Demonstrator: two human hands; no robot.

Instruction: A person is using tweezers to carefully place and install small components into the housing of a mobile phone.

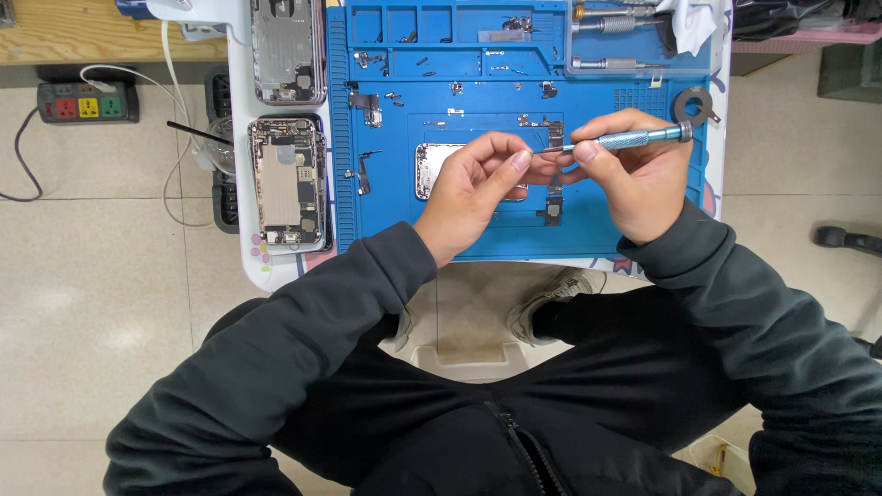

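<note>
Over the blue mat (386, 220): both hands met.
Right hand (634, 179): fingers clamped on one blue screwdriver (625, 140).
Left hand (473, 188): fingers pinched one small metal part (549, 148).
Opened phones (287, 179): two, left of the mat.

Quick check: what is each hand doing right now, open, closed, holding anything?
Left hand: closed, pinching a small metal part at its fingertips.
Right hand: closed around a blue precision screwdriver, tip at that part.

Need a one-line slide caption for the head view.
Right hand holds a blue screwdriver to the left hand above a blue repair mat.
</note>
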